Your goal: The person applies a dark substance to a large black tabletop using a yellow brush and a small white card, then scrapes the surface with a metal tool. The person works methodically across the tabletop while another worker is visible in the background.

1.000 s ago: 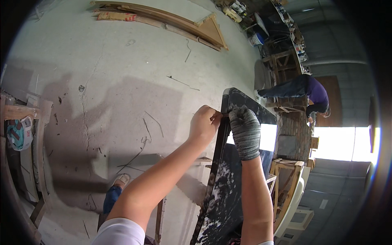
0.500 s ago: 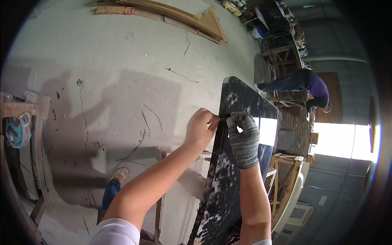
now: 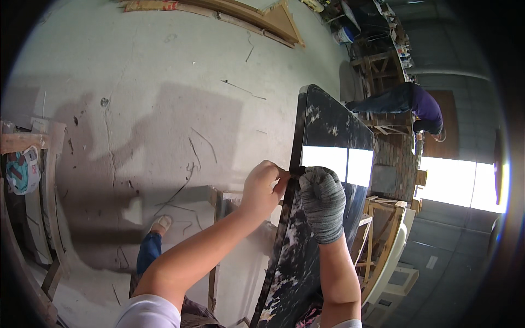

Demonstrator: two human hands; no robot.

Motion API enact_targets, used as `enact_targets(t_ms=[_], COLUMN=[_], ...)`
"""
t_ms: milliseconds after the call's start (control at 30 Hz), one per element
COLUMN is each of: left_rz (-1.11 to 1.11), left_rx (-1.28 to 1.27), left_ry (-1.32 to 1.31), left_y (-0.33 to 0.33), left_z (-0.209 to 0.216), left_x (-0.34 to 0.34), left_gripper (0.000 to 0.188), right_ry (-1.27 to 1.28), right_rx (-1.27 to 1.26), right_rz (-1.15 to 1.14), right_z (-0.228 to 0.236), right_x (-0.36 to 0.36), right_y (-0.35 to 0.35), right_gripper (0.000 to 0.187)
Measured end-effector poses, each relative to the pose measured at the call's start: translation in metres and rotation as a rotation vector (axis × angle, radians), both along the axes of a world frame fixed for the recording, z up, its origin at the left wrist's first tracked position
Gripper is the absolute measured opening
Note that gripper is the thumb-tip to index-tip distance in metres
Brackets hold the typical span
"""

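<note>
Black stone slab [image 3: 328,126] — one; two hands' fingers pinch its edge: left hand [image 3: 263,187], right hand [image 3: 322,202].

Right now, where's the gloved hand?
In the head view, the gloved right hand sits right of centre, on the black polished stone slab, at its left edge. The bare left hand pinches that edge beside it.

black white-veined stone slab [image 3: 322,126], grey knit glove [image 3: 324,203], pale grey floor [image 3: 147,82]

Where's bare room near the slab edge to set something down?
Bare concrete floor left of the black polished slab, below the timber offcuts. Crowded: both hands, left hand and gloved right hand, at the edge; wooden frames right.
</note>
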State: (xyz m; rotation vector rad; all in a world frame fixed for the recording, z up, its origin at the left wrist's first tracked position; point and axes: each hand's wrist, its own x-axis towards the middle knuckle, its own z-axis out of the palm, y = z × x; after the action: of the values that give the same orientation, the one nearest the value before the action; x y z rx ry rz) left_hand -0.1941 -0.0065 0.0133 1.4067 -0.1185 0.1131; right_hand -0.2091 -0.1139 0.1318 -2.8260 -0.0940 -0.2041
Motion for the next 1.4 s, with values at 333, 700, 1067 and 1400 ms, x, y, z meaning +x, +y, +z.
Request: enact_targets(t_ms=[333, 700, 1067, 1400], left_rz=[-0.009, -0.045, -0.05, -0.107], left_rx=[-0.035, -0.02, -0.006, -0.018], left_ry=[0.0, -0.009, -0.05, -0.053], left_y=[0.005, 0.01, 0.019, 0.027], left_z=[-0.002, -0.005, -0.002, -0.005], left_x=[-0.039, -0.072, -0.106, -0.148], left_gripper=[0.012, 0.018, 0.021, 0.02], right_ry=[-0.033, 0.025, 0.067, 0.14], right_rx=[-0.03, 0.058, 0.105, 0.156], right_rz=[0.073, 0.054, 0.056, 0.003], right_z=[0.004, 0.004, 0.007, 0.007], right_x=[-0.035, -0.068, -0.103, -0.147], right_y=[0.006, 0.008, 0.014, 0.017], right_gripper=[0.017, 0.016, 0.016, 0.015])
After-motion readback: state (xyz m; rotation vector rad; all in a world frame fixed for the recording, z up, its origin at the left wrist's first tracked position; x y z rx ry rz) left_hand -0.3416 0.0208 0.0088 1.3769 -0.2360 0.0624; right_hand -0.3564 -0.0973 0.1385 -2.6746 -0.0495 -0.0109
